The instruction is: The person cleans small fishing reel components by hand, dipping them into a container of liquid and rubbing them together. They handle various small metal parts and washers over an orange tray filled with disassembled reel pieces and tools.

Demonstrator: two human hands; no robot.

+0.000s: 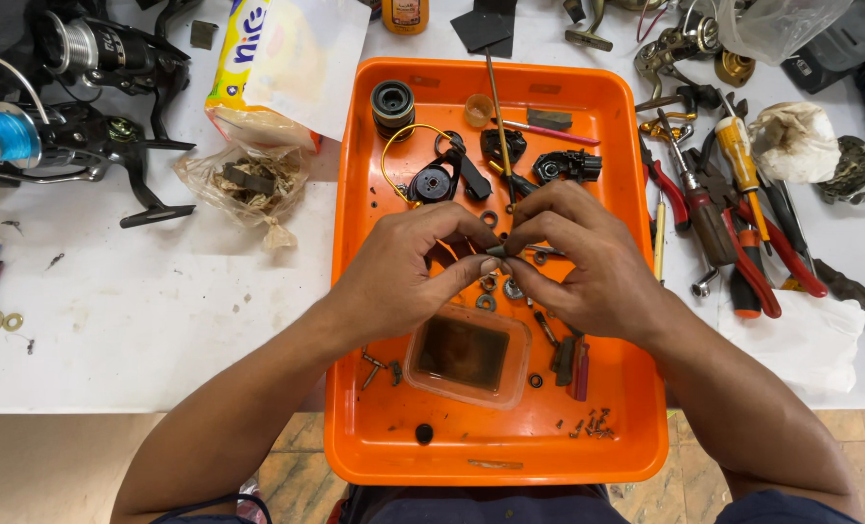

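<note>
Over the orange tray (355,427), my left hand (403,272) and my right hand (583,257) meet fingertip to fingertip. Together they pinch a small grey metal part (499,251) between thumbs and forefingers. Under the hands lie washers, rings and screws (491,291). A small clear tub of dark liquid (466,354) sits just below my wrists. Black reel parts (447,175) and a black spool (392,102) lie in the tray's far half, with a yellow wire loop around some of them.
Pliers and screwdrivers with red and yellow handles (733,213) lie right of the tray. Fishing reels (73,107) stand at the far left, one with blue line. A clear bag of parts (248,180) and a yellow packet (258,68) sit left of the tray.
</note>
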